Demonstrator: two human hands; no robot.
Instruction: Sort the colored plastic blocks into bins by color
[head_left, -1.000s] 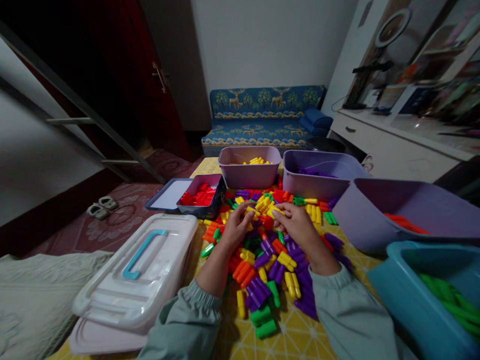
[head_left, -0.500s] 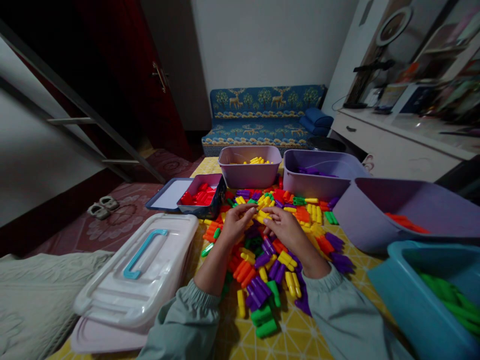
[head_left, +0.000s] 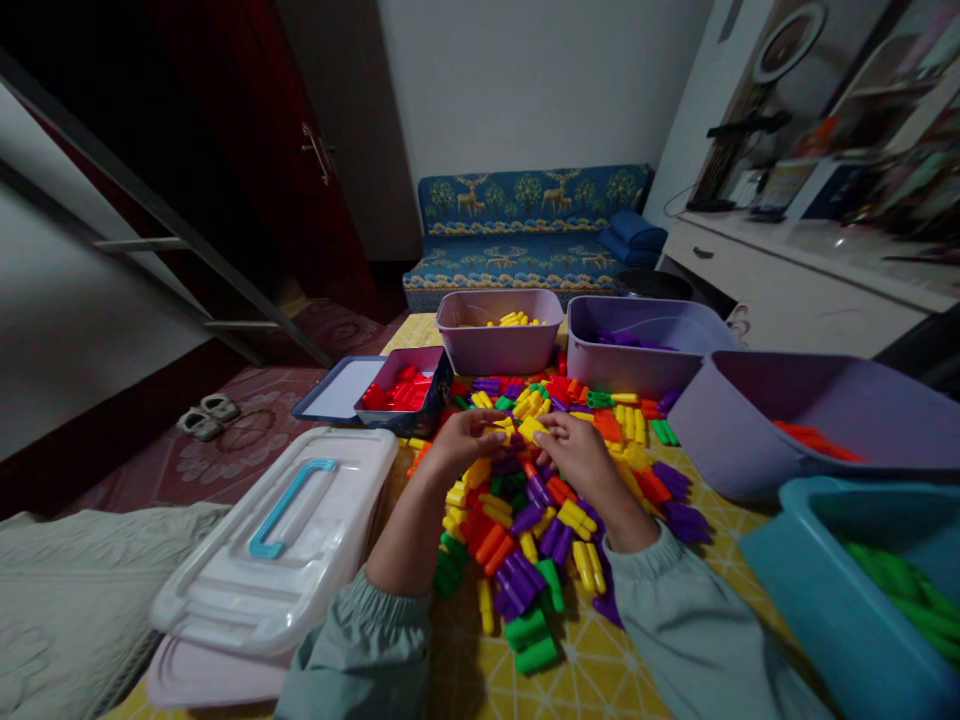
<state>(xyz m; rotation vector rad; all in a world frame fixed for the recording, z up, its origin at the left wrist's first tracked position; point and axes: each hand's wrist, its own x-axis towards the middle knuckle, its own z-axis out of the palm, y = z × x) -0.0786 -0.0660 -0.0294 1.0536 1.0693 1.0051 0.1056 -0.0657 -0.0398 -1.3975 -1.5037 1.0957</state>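
Over a pile of bullet-shaped plastic building blocks (head_left: 555, 540), my left hand (head_left: 466, 440) pinches a yellow block (head_left: 507, 428) between thumb and fingers. Close by on the right, my right hand (head_left: 581, 450) grips another yellow block (head_left: 531, 430) at its fingertips. A small gap shows between the two yellow pieces. Yellow, purple, orange and green blocks lie under and around both hands, some joined in pairs or larger groups. My fingers partly cover the pieces they hold.
Behind the pile stand a pink bin (head_left: 501, 350) with yellow blocks and a purple bin (head_left: 637, 370) with purple ones. A large lilac bin (head_left: 720, 430) and a blue tub (head_left: 825, 570) are at right. Left are a tin (head_left: 439, 400) with red blocks and a lid (head_left: 277, 540).
My hands were together at one yellow cluster. My left hand has drawn slightly left, and a separate yellow block now shows at each hand.
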